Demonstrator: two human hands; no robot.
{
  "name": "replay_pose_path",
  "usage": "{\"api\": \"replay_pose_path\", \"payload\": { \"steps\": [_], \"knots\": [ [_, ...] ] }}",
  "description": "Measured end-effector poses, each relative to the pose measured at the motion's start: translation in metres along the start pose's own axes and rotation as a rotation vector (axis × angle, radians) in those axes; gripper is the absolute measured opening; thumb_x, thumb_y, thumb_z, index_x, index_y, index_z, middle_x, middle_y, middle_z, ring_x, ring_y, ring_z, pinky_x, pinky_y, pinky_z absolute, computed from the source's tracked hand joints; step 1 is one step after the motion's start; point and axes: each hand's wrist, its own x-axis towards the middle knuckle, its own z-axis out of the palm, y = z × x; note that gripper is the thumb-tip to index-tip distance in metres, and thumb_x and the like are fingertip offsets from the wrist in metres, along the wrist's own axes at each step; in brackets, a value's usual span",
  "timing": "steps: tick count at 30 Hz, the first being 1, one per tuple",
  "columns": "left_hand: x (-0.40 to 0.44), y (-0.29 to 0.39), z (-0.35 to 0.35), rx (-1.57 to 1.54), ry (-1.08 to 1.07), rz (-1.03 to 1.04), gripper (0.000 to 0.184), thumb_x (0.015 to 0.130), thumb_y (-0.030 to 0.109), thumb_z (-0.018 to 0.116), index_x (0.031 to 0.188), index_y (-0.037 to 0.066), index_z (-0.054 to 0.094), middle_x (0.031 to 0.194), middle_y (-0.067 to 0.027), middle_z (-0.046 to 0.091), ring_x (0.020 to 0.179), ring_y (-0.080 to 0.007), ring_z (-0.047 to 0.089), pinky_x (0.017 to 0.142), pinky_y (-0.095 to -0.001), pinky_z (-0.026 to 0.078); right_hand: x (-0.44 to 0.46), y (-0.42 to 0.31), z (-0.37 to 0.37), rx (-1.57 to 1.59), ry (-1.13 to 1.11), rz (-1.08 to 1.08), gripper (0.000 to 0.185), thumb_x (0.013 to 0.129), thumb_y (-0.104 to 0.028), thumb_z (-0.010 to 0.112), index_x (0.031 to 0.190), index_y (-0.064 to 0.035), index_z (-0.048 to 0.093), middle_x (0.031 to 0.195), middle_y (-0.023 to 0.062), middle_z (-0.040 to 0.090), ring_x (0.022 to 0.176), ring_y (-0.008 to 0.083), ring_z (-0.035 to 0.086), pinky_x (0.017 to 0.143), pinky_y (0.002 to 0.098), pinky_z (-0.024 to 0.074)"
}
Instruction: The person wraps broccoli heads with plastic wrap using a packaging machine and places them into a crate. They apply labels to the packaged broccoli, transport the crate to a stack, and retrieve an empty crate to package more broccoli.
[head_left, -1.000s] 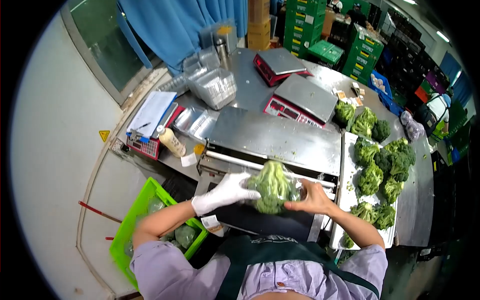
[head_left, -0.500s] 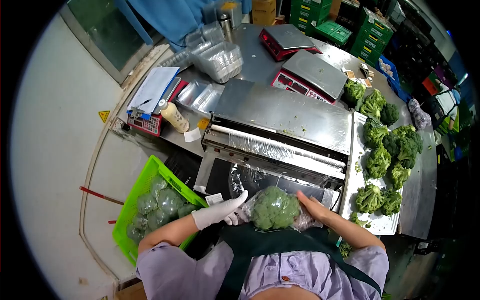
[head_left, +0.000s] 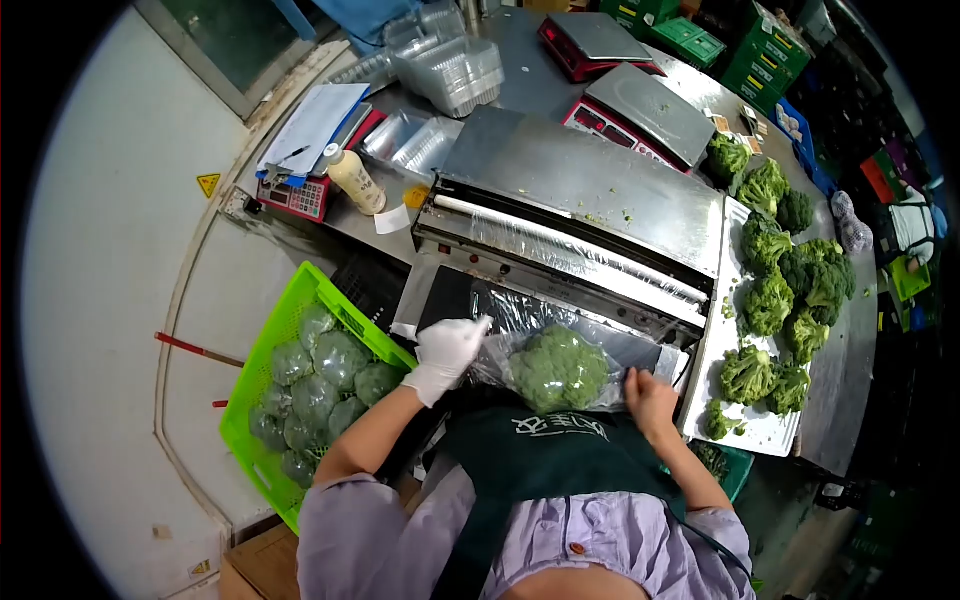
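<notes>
The broccoli (head_left: 560,370) is now positioned farther onto the dark plate (head_left: 447,295). Film (head_left: 497,362) is clamped at either side by the bent fingers of the gloved left hand (head_left: 447,355) and the right hand (head_left: 652,402), previously held flat.

Apron (head_left: 540,472): dark green, broad across the front, with straps running back toward both shoulders.
Lettering (head_left: 560,428): white characters, printed on the apron's front.
Shirt (head_left: 620,530): pale lilac, softly wrinkled, visible inside the apron's neckline.
Button (head_left: 577,549): round, orange-brown, centred within the apron's neckline.
Left sleeve (head_left: 350,530): lilac, loose, short, to the left of the apron.
Right sleeve (head_left: 722,535): matching lilac, to the right of the apron.
Left hand (head_left: 450,352): white glove (head_left: 440,372), creased, its cuff at the wrist.
Right hand (head_left: 652,402): bare.
</notes>
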Motion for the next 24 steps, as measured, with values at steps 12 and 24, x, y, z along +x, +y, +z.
{"api": "replay_pose_path", "payload": {
  "steps": [12, 24],
  "knots": [
    [0.011, 0.09, -0.006, -1.876, -0.282, -0.279, 0.031, 0.096, 0.019, 0.039, 0.113, 0.0, 0.055, 0.113, -0.0115, 0.053, 0.109, -0.0173, 0.051, 0.09, -0.0274, 0.04, 0.027, -0.043, -0.004, 0.446, 0.163, -0.346, 0.015, 0.064, -0.007, 0.062, 0.066, -0.0045, 0.046, 0.058, 0.0101, 0.047, 0.049, 0.0274, 0.049, 0.041, 0.0356, 0.0351],
    [0.043, 0.095, -0.073, -1.807, -0.93, 0.165, 0.035, 0.094, 0.028, 0.045, 0.102, -0.003, 0.06, 0.093, -0.0059, 0.06, 0.082, -0.0095, 0.053, 0.075, -0.0239, 0.043, 0.167, -0.095, -0.105, 1.149, -0.287, -0.561, 0.019, 0.073, -0.01, 0.064, 0.085, 0.0007, 0.054, 0.068, 0.002, 0.061, 0.042, 0.0013, 0.042, 0.036, 0.0175, 0.0298]
  ]
}}
